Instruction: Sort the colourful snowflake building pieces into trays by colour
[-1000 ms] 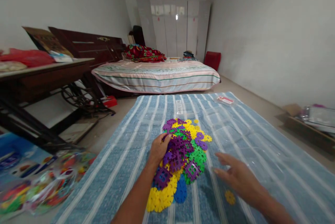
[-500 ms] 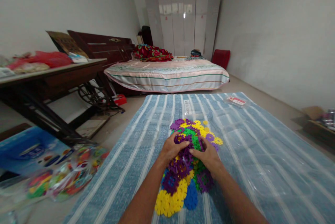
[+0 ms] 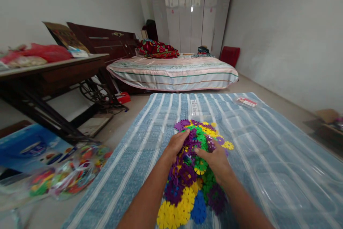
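If the hands press unevenly, the loosely overlapping heap of pieces could slide apart and scatter. Nearer the person than either hand, yellow discs and a blue piece lie on the counter. Purple pieces sit between the left hand and the right hand; both hands curve inward, but whether either pinches anything I cannot tell. Green pieces reach just beyond, and a label lies well past both hands.
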A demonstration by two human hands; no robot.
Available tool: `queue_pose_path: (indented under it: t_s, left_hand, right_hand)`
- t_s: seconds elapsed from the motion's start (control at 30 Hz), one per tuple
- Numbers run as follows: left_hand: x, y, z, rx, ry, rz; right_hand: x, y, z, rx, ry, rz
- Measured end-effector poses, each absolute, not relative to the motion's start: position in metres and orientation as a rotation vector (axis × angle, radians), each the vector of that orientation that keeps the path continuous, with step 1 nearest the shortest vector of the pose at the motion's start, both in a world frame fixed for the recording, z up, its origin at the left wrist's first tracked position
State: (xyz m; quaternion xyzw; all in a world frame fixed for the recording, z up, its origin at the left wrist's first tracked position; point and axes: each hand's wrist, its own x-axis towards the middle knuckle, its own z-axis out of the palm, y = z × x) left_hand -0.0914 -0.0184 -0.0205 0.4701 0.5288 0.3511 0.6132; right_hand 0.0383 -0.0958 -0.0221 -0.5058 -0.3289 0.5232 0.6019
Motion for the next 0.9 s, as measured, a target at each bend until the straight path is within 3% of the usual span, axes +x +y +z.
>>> queue_pose_path:
  t_s: [0.23,0.43,0.67,0.9]
  left_hand:
    - [-0.097,-0.008,-0.022,1.271,1.322,0.828]
    - [-0.101,-0.012,-0.01,1.339,1.281,0.725]
    - [-0.102,-0.023,0.004,1.41,1.085,0.624]
    - [-0.108,-0.013,-0.021,1.514,1.268,0.643]
  right_hand:
    - [0.017,-0.101,-0.014,-1.399,-1.284,0.919]
    - [0.018,-0.105,0.004,-1.283,-1.608,0.81]
    - [0.078,-0.034,-0.023,-1.751,-1.465,0.286]
    - [0.083,0.002,-0.049,-1.823,-1.535,0.516]
